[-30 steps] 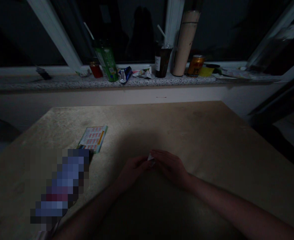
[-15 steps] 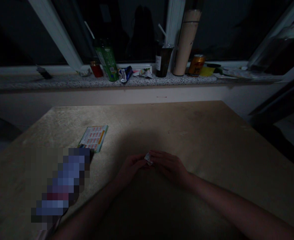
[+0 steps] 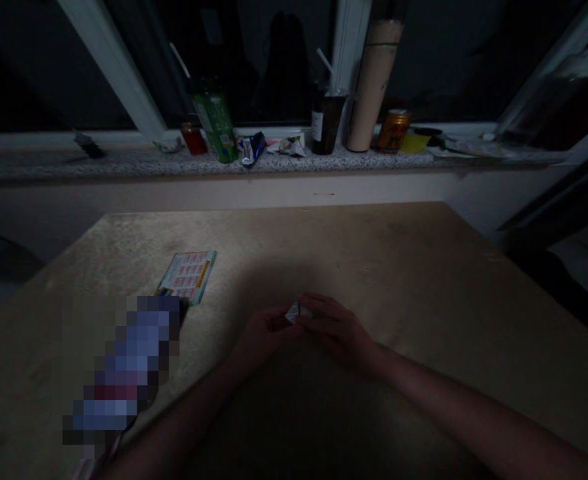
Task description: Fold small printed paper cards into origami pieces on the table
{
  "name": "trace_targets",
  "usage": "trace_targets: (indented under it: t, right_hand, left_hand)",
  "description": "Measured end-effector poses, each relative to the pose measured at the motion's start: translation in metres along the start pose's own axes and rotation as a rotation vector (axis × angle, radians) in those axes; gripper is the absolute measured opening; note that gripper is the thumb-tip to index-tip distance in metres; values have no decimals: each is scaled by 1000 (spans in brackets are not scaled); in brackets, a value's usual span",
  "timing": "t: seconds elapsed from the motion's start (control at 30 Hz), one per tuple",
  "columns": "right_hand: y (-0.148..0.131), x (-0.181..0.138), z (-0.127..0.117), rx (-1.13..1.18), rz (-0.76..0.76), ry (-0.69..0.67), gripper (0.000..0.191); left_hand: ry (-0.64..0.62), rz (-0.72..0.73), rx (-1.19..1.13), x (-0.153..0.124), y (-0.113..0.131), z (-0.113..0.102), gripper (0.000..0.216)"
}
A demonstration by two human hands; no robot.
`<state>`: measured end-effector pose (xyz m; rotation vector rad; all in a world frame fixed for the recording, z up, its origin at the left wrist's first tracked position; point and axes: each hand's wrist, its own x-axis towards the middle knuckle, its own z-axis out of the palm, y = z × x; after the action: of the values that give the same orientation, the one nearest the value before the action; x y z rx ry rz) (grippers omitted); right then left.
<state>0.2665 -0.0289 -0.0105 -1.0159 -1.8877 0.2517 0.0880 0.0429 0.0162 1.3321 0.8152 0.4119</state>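
A small folded piece of paper (image 3: 293,312), pale with dark printed lines, sits between my two hands above the table (image 3: 394,267). My left hand (image 3: 261,337) is closed on its left side, thumb along the near edge. From the right, my right hand (image 3: 339,330) grips the same paper, its fingers lying over the far and right side. The fingers cover much of the paper, and the dim light hides how it is folded.
A printed card (image 3: 189,273) lies to the left, beside a blurred-out bluish object (image 3: 129,367). Along the windowsill (image 3: 274,162) stand a green container (image 3: 217,127), a dark cup with a straw (image 3: 327,123), a tall pinkish flask (image 3: 374,87) and an orange can (image 3: 394,131).
My right fingers have lifted and shifted slightly over the paper, and my left thumb has moved nearer the right hand. The paper now shows a different, striped face.
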Motion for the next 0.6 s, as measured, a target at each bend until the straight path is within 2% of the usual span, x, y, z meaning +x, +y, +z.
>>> trace_targets:
  t: [0.2, 0.3, 0.4, 0.47, 0.6]
  right_hand:
    - [-4, 0, -2, 71, 84, 24, 37]
    - [-5, 1, -2, 103, 258, 57, 31]
    - [-4, 3, -1, 99, 416, 11, 13]
    - [-3, 6, -1, 58, 424, -87, 20]
    - [-2, 9, 1, 16, 313, -216, 33]
  left_hand:
    - [-34, 15, 27, 1, -2, -1, 22]
    - [-42, -1, 80, 0, -1, 0, 23]
    - [-52, -8, 144, -1, 2, 2, 24]
    - [-55, -5, 199, -2, 3, 3, 22]
    - [-48, 10, 347, -2, 2, 4, 17]
